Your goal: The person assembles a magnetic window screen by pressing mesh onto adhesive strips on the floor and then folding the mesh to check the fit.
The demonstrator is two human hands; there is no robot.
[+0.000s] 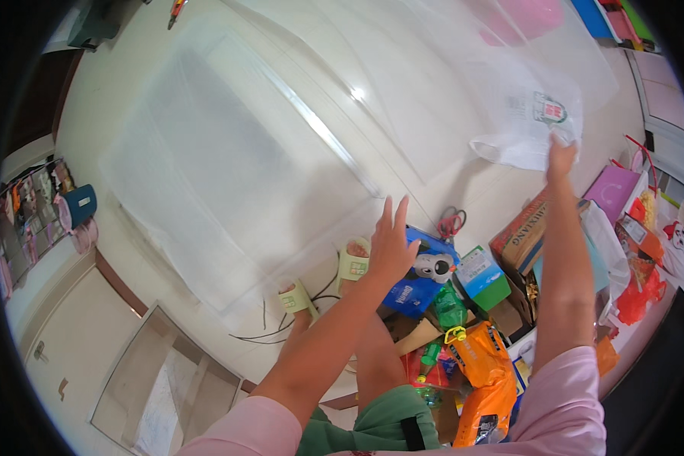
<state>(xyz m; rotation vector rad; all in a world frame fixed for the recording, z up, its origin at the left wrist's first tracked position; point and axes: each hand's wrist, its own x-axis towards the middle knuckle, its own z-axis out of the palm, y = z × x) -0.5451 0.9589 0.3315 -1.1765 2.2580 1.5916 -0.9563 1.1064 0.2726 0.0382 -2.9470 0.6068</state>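
My right hand [561,158], arm stretched forward, is closed on a large translucent plastic sheet [513,144] with a small green and red print near the grip. The sheet rises from the hand and spreads across the upper right. My left hand [391,247] hangs in mid-air over the floor with its fingers stretched out, holding nothing. In front of it lies another broad, clear plastic piece [197,152], spread over the pale floor. Red-handled scissors [451,222] rest between the two hands, beside a blue bag [420,273] with a cartoon animal on it.
Cardboard boxes [526,232], an orange bag [482,372] and green bottles [448,308] crowd the floor at lower right. Black cords [277,327] lie by my green slippers [295,296]. A glass-fronted panel [163,384] stands lower left. A pink rounded object [524,17] shows at the top.
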